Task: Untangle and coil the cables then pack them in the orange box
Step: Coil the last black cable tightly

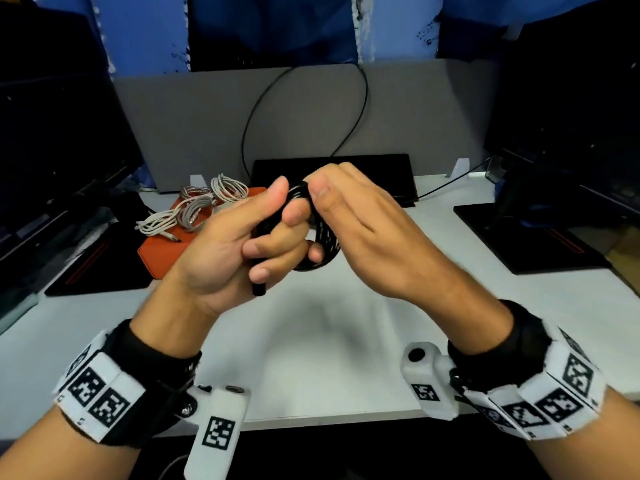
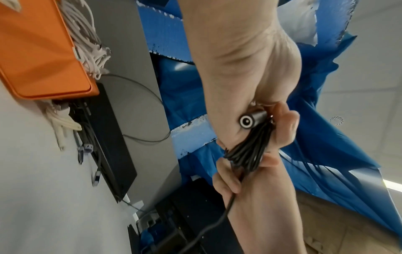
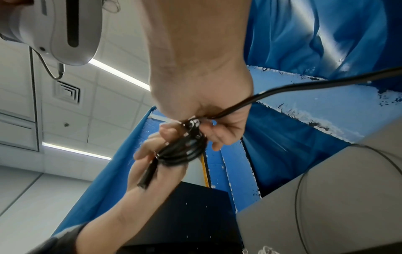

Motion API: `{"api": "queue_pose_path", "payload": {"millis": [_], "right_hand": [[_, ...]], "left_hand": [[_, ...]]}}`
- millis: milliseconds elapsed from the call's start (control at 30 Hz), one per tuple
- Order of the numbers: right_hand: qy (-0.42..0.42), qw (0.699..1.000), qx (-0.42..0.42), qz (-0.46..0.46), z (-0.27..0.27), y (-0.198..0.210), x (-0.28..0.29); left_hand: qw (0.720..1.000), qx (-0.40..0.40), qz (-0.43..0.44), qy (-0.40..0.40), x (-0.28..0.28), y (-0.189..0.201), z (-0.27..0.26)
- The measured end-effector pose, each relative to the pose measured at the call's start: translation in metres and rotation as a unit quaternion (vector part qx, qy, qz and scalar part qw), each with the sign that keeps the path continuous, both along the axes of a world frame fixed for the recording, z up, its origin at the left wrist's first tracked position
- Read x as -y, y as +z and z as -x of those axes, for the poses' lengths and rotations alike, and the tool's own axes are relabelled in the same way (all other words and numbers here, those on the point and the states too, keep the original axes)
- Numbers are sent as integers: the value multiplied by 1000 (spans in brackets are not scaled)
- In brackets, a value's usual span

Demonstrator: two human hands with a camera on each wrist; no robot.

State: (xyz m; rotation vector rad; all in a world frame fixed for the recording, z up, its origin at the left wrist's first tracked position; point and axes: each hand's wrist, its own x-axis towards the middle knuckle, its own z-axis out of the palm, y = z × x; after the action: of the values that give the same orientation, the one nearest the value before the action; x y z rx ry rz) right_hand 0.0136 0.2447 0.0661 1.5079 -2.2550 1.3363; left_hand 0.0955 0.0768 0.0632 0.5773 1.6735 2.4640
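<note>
At far left the orange box (image 1: 162,245) lies on the white desk (image 1: 311,341), with pale coiled cables (image 1: 204,206) heaped on it. Nearer the middle, raised above the desk, the left hand (image 1: 225,251) curls its fingers round a black cable coil (image 1: 322,244) — a barrel plug (image 2: 250,120) juts below the palm. The right hand (image 1: 367,223) pinches the coil's top.

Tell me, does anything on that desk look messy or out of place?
Yes, slightly. The white cables lie piled on top of the orange box, loops and plug ends spilling over its edge onto the desk rather than packed inside. The black cable looks neat, coiled between the left hand and right hand.
</note>
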Motion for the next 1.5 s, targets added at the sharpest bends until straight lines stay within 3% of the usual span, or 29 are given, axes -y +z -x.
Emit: {"api": "queue_pose_path", "payload": {"millis": [100,333,533,600,700,800,867,933,967,1067,1133,1167,1233,1367,1500], "right_hand": [[9,999,37,15,-2,-2,2],[25,999,36,13,-10,8,-2],[28,996,76,22,-9,12,-4],[17,997,78,20,-7,13,-5],[28,997,72,-30,5,8,-6],[39,986,11,-159,8,-1,-1],[74,971,26,-224,0,-4,1],[110,955,16,-275,-12,-2,1],[119,950,-3,-288,-15,-1,0],[114,961,-61,-245,-15,9,-7],[102,980,-49,-164,-13,20,-14],[102,988,-27,-114,-11,25,-18],[115,993,25,-25,-8,30,-22],[89,992,49,81,-7,19,-11],[23,997,-5,70,-9,8,-1]], "left_hand": [[998,16,-26,-58,-7,-4,2],[996,4,20,-82,-8,-4,-2],[992,-5,-51,-117,-17,-5,-1],[982,-7,-139,-130,-16,1,-3],[950,-29,-304,-70,0,20,-8],[924,-92,-352,115,13,35,-12],[919,-124,-249,279,14,34,-10],[897,-158,-43,411,6,29,-6],[871,-177,75,452,2,25,-4],[766,-209,386,470,-2,16,-4],[735,-195,507,406,1,14,-8],[748,-177,529,358,1,14,-10],[815,-134,498,263,0,17,-14],[939,-75,307,134,4,16,-14],[977,-88,178,82,7,12,-11]]}}
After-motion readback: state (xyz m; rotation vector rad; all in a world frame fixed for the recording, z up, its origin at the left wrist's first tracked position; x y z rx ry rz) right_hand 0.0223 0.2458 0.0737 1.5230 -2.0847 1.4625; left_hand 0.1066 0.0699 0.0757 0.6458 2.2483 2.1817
